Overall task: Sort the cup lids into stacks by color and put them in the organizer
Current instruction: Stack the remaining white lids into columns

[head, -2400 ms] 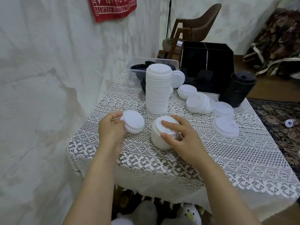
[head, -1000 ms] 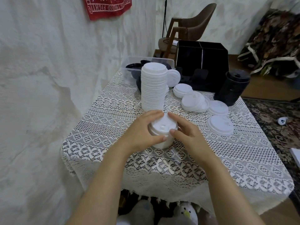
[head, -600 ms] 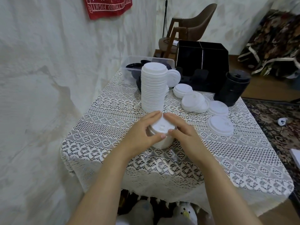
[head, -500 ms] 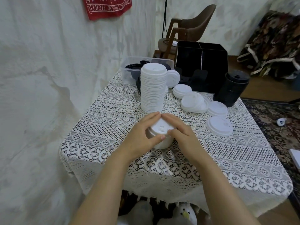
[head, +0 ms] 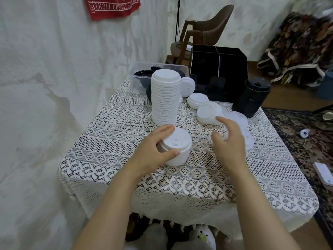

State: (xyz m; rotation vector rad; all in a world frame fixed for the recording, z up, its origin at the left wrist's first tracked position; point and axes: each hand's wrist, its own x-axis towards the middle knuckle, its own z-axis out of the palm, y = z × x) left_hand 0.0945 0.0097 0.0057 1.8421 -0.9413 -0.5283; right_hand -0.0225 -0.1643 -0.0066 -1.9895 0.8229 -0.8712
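Short stack (head: 177, 150) of white lids: sits near the front middle of the desk (head: 111, 130), just in front of the tall stack (head: 165, 98). Looks very light, thin moulded plastic, stiff at the rims and springy on the domes, smooth enough to slip lid on lid. Likely to shear or tip if pushed from the top. Best taken low around the wall from two sides, or, for a single lid, pinched at the rim. Gripped on its left side by the left hand (head: 151, 152), thumb on the near wall, fingers over the far rim. Untouched by the right hand (head: 229, 139), which hovers open and empty, fingers loosely spread, over the loose lids (head: 209, 111) to the right, somewhat blurred. Farther back: a black stack (head: 252, 98) at the right, the black organizer (head: 219, 65) at the desk's rear, a clear tub (head: 137, 82) with dark lids at the rear left. Half a second ago, cupped by both hands with fingertips meeting on top. Now held by the left alone, the right swung off rightward toward the loose lids. No visible shift in either stack's place.
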